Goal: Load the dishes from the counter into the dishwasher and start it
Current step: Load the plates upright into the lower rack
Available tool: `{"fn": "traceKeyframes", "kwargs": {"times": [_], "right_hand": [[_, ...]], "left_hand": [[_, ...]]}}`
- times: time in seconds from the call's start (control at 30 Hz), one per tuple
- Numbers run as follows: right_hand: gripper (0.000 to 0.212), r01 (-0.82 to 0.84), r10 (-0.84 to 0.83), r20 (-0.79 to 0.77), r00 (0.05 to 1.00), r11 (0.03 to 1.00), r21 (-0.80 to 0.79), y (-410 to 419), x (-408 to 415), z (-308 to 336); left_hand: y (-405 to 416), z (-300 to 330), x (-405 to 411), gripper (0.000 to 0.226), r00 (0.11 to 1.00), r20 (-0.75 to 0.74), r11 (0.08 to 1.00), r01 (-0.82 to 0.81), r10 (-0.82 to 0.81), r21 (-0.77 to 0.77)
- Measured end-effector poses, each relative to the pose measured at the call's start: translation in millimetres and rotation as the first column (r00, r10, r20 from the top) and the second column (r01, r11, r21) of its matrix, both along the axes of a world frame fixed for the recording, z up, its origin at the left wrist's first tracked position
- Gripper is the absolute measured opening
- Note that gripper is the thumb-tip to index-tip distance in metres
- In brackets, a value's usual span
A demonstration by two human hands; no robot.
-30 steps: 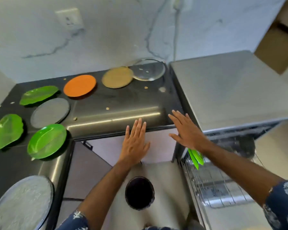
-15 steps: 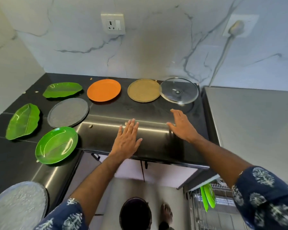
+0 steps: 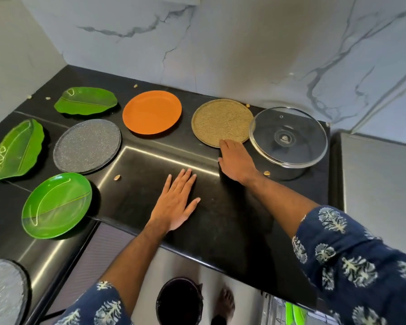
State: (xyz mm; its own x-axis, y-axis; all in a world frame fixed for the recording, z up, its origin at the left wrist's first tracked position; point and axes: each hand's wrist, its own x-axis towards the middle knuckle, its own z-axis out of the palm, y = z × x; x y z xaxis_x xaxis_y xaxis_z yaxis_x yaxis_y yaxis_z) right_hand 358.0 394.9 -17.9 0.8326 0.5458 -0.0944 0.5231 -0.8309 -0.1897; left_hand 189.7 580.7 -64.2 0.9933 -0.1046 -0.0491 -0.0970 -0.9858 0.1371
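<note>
On the worktop (image 3: 150, 174) most dishes still wait, well short of done. Our right hand (image 3: 236, 161), fingers flat, touches the tan plate (image 3: 220, 120) at its near rim; our left hand (image 3: 177, 202) hovers open. Green plates (image 3: 294, 313) already sit in the dishwasher, near right.

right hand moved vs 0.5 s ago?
Yes. The right hand has gone forward across the counter, away from the front edge; its fingertips now reach the near rim of the tan plate, beside the glass lid.
</note>
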Motion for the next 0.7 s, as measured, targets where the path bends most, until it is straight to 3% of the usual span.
{"fn": "traceKeyframes", "kwargs": {"times": [0.13,0.27,0.4,0.5,0.7], "right_hand": [[0.034,0.045,-0.04,0.179,0.983,0.999,-0.024,7,-10,-10],[0.021,0.026,-0.023,0.246,0.969,1.0,-0.012,6,-31,-15],[0.006,-0.144,0.13,0.29,0.948,0.989,0.029,4,-42,-16],[0.009,-0.29,0.257,0.35,0.901,0.956,0.044,2,-55,-15],[0.017,-0.209,0.063,0.366,0.928,0.903,0.374,6,-94,28]], "left_hand": [[0,2,-1,0.066,0.999,0.023,0.997,-0.025,0.027,-0.071],[0,2,-1,0.064,0.998,0.048,0.995,-0.031,0.036,-0.095],[0,3,-2,0.063,0.996,0.076,0.99,-0.027,0.038,-0.14],[2,2,-2,0.06,0.989,0.123,0.971,-0.056,0.086,-0.234],[5,15,-13,0.053,0.889,0.324,0.822,-0.095,0.324,-0.562]]}}
